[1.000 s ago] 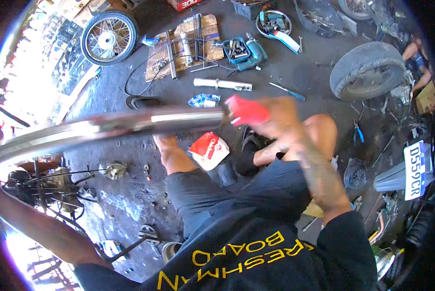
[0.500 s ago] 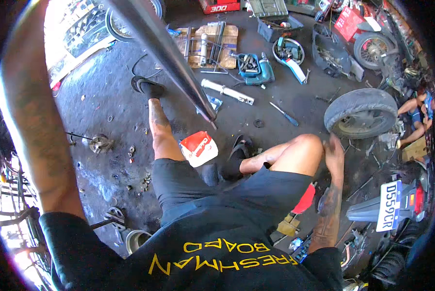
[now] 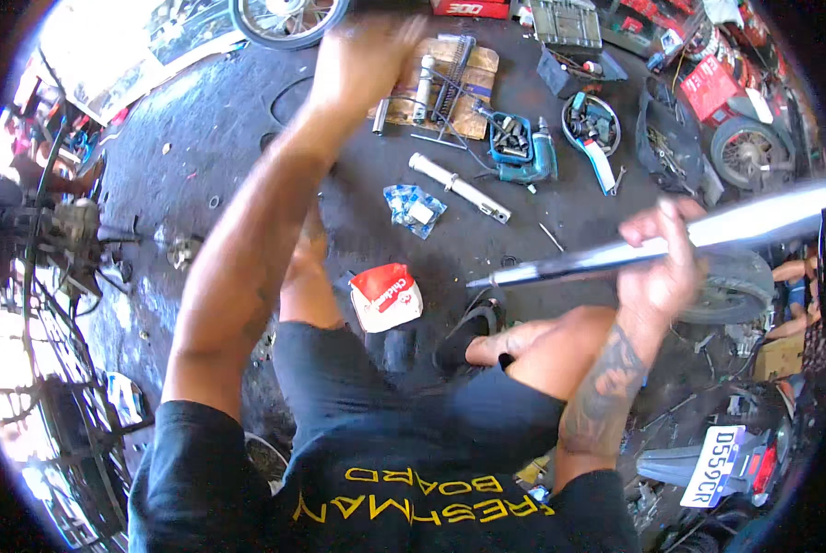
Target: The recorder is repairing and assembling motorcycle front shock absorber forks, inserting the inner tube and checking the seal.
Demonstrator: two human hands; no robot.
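Note:
A long shiny metal tube, by its look a motorcycle fork tube [image 3: 754, 217], slants across the right side, its narrow dark tip reaching the middle. My right hand [image 3: 660, 267] is closed round it, above my right knee. My left hand [image 3: 371, 60] is raised and stretched forward, smeared by motion, and its fingers are not clear. Seen from above, that hand lies beside a wooden board [image 3: 480, 74] bearing a spring and metal tubes. A silver fork leg [image 3: 459, 189] lies on the floor ahead, near a blue-and-white plastic packet [image 3: 413, 210].
A red-and-white paper bag [image 3: 387, 297] lies between my legs. Farther off are a blue drill [image 3: 544, 157], a blue parts tray [image 3: 509, 138] and a round parts dish [image 3: 590, 124]. A tyre [image 3: 731, 288] is partly behind the tube. Another person's arm [image 3: 795, 272] shows at the far right.
The tube has swung from the upper left to the right side, and my right hand has risen from beside my knee onto it. My left arm has moved inward to the right; the view has shifted.

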